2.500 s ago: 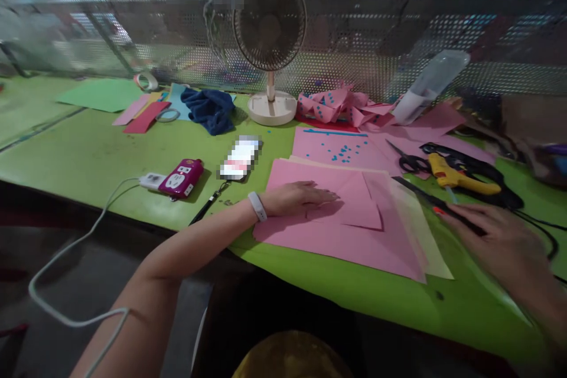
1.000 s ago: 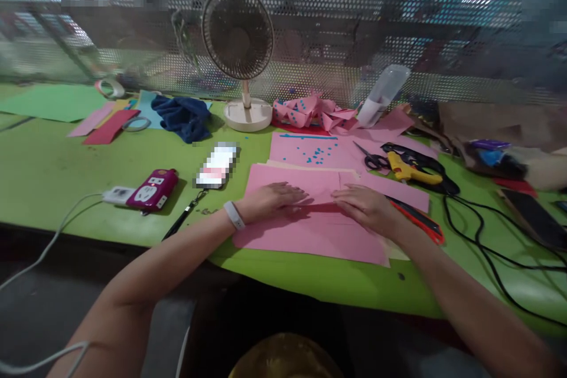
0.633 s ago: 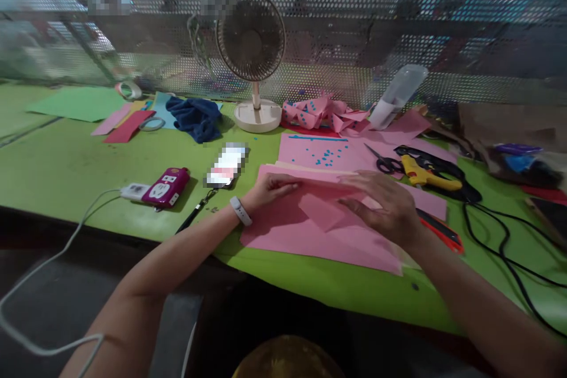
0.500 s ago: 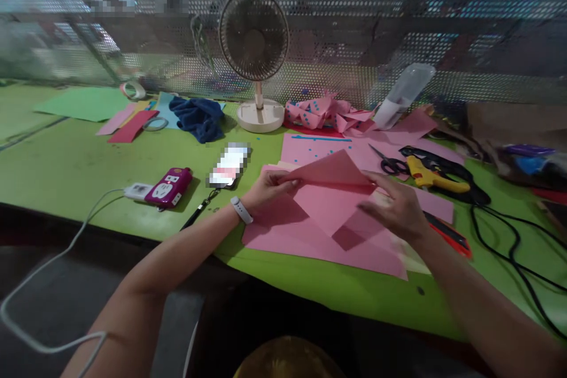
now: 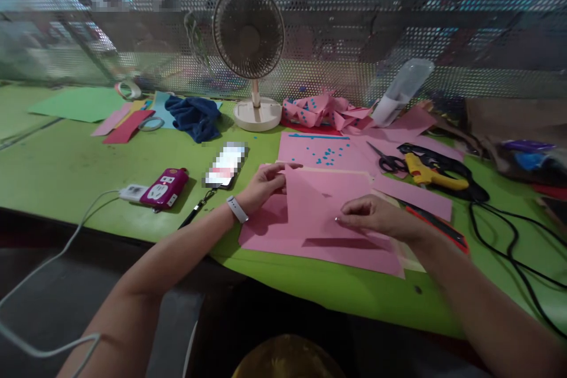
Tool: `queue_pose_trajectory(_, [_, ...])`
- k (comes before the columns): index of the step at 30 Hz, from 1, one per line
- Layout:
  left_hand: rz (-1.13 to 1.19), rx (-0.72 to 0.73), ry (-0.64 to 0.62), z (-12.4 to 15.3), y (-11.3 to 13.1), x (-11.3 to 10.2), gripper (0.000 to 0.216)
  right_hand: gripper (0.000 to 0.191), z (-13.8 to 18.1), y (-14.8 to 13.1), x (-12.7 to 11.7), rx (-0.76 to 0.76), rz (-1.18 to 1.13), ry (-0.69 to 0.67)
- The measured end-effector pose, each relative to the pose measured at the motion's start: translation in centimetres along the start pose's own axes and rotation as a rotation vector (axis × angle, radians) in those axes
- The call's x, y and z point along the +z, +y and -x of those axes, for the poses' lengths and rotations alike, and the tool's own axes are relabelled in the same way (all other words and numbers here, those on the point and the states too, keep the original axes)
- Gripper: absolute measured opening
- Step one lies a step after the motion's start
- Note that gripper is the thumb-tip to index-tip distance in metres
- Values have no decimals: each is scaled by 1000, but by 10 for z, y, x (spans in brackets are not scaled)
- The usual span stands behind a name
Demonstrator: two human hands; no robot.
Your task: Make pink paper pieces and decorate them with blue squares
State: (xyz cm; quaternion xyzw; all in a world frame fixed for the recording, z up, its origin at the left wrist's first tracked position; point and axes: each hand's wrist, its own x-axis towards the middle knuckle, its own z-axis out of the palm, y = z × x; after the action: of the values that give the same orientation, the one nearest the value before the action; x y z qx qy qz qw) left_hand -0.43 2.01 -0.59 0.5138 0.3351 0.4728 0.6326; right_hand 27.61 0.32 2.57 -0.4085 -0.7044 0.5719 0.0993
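Observation:
A piece of pink paper point(image 5: 314, 198) stands slightly raised over a larger pink sheet point(image 5: 270, 236) on the green table. My left hand point(image 5: 267, 187), with a white watch band on the wrist, grips the paper's left edge, its index finger stretched along the top. Over the paper's near part, my right hand point(image 5: 370, 217) has thumb and fingertips pinched together, apparently on the paper; the exact contact is hard to make out. A dark strip of shadow lies below the paper. Behind it, small blue dots point(image 5: 325, 157) are scattered on another pink sheet point(image 5: 305, 150).
Right of my hands lie scissors point(image 5: 390, 162), a yellow glue gun point(image 5: 432, 174), a red-and-black cutter point(image 5: 438, 227) and black cables. To the left are a phone point(image 5: 227, 164), a purple power block point(image 5: 165, 189) and a blue cloth point(image 5: 194, 118). A fan point(image 5: 257, 115) stands behind.
The paper has turned from a tilted, corner-up position to roughly square with the sheet below. My right hand has moved left and nearer; the blue dots behind show more fully.

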Motion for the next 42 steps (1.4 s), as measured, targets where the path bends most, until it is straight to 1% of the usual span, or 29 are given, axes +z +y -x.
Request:
queue_pose_trajectory(1, [63,-59,8,-1,0,-1,47,45,0,-1,2,0,-6,-36])
queue_pose_trajectory(2, [122,-118,12,-1,1,-2,51,46,-1,-2,4,-10,-20,-37])
queue_pose_trajectory(3, [169,-172,7,-1,1,-2,58,45,-3,-2,7,-31,-43,2])
queue_pose_trajectory(5, [212,-246,-42,-1,1,-2,69,43,-6,-2,14,-86,-112,170])
queue_pose_trajectory(6, [205,-264,-82,0,1,0,70,42,-9,-1,19,-110,-145,260])
queue_pose_trajectory(8, [139,-262,-144,2,2,4,63,43,-12,0,28,-120,-188,374])
queue_pose_trajectory(9, [98,-254,-153,3,2,6,56,43,-13,1,32,-106,-195,380])
queue_pose_trajectory(11, [38,-234,-132,4,2,9,42,44,-13,3,38,-89,-158,313])
queue_pose_trajectory(12, [29,-224,-111,4,3,10,37,43,-12,4,38,-120,-113,309])
queue_pose_trajectory(13, [33,-221,-98,3,3,9,34,40,-11,5,37,-188,-42,360])
queue_pose_trajectory(14, [45,-224,-93,3,4,8,32,34,-10,6,34,-291,64,470])
queue_pose_trajectory(16, [68,-247,-105,2,5,5,29,18,-8,8,26,-556,358,800])
queue_pose_trajectory(17, [69,-272,-125,2,5,3,28,19,-7,10,22,-684,525,939])
queue_pose_trajectory(18, [66,-298,-149,2,5,2,26,29,-7,11,19,-786,695,1015])
queue_pose_trajectory(19, [62,-321,-168,2,5,1,24,38,-6,13,16,-860,851,1029])
queue_pose_trajectory(21, [52,-353,-187,4,2,0,20,51,-5,14,15,-919,1073,953])
queue_pose_trajectory(22, [43,-359,-190,5,1,-1,20,52,-4,15,17,-922,1138,891])
queue_pose_trajectory(25, [-26,-341,-195,7,-4,-2,21,47,0,14,24,-954,1192,731])
queue_pose_trajectory(28, [-137,-250,-160,5,-5,-3,24,44,2,12,28,-996,1222,702])
queue_pose_trajectory(30, [-227,-106,-72,3,-1,-5,27,43,1,11,28,-953,1262,733])
queue_pose_trajectory(32, [-400,132,51,2,4,-7,34,38,-2,12,28,-869,1291,752])
queue_pose_trajectory(33, [-526,269,89,3,8,-8,36,35,-4,13,28,-823,1301,744])
queue_pose_trajectory(34, [-662,398,90,4,11,-8,38,34,-6,14,28,-779,1310,719])
queue_pose_trajectory(35, [-790,504,45,5,13,-8,39,32,-9,15,28,-740,1319,683])
queue_pose_trajectory(36, [-894,576,-38,6,15,-7,39,30,-11,17,29,-711,1327,641])
queue_pose_trajectory(37, [-969,611,-148,8,15,-6,39,29,-12,18,30,-692,1334,601])
queue_pose_trajectory(39, [-1061,606,-364,10,12,-1,36,25,-15,20,31,-686,1335,551])
queue_pose_trajectory(41, [-1131,572,-459,11,5,3,29,22,-16,21,32,-697,1321,542])
queue_pose_trajectory(42, [-1157,560,-456,11,2,4,26,21,-16,22,32,-702,1310,542])
